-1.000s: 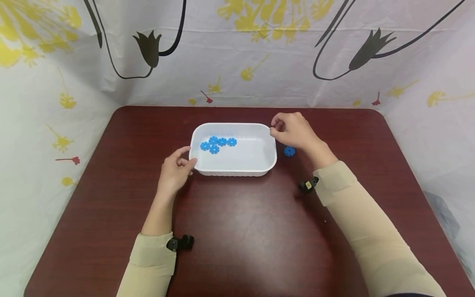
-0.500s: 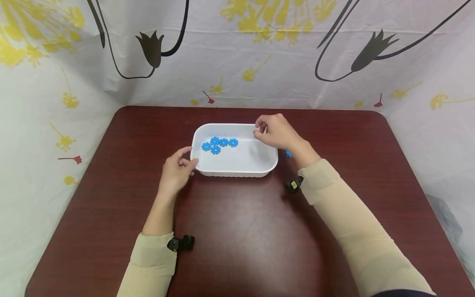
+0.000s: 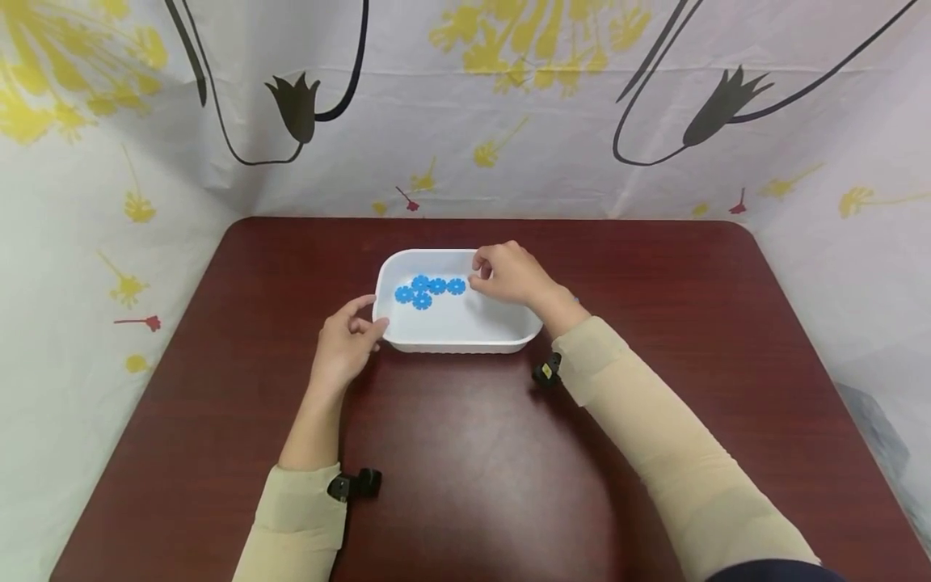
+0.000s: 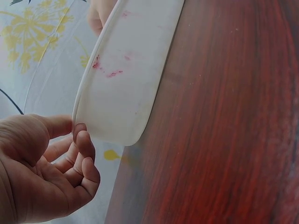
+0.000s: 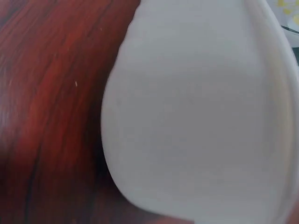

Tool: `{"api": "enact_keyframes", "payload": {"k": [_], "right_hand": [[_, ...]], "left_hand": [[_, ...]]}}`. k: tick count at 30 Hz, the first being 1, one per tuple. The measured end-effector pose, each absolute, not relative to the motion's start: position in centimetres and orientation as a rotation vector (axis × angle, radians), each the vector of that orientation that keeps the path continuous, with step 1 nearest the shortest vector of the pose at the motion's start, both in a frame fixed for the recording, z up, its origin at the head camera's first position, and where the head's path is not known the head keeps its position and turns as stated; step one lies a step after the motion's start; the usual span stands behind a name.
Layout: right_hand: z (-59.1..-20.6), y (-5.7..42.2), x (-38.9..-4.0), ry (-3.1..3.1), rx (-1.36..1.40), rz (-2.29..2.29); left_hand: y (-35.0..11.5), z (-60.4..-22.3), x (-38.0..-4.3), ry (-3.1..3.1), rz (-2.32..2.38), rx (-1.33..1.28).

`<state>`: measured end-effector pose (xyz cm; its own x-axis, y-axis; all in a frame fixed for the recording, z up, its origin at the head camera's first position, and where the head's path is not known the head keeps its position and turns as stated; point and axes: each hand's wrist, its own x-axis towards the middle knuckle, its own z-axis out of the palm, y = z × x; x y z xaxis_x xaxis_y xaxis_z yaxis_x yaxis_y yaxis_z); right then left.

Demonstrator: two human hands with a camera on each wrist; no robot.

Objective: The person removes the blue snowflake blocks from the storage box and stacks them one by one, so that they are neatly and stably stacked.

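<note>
Near the back of the table stands a white plastic tray [image 3: 458, 343], with several blue notched flower-shaped discs [image 3: 422, 301] lying flat in its left half. My left hand [image 3: 343, 343] pinches the tray's left end, thumb and fingers at the rim, as the left wrist view also shows at the tray wall [image 4: 124, 88]. My right hand [image 3: 512, 275] is over the tray's right half, fingers curled, fingertips just right of the rightmost disc. I cannot tell whether something is between those fingertips. The right wrist view is mostly filled by the tray's outer wall [image 5: 187, 116].
A dark red wooden table [image 3: 465, 453] lies under everything. A sliver of another blue disc [image 3: 577, 300] peeks out behind my right wrist, on the table right of the tray. A patterned white sheet [image 3: 465, 105] hangs behind the table's far edge.
My right hand has moved left from the tray's right rim to over its inside, close to the discs. Its wrist now mostly hides the disc on the table. My left hand stays put.
</note>
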<state>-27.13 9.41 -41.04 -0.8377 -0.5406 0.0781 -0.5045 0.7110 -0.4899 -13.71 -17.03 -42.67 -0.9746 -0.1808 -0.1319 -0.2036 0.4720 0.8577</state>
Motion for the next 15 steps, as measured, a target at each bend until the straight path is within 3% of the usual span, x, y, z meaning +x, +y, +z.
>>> {"api": "enact_keyframes", "payload": {"k": [15], "right_hand": [[-41.3, 6.8, -27.2, 2.768, -0.793, -0.574]], "left_hand": [[-17.0, -42.4, -13.5, 2.675, 1.571, -0.343]]}}
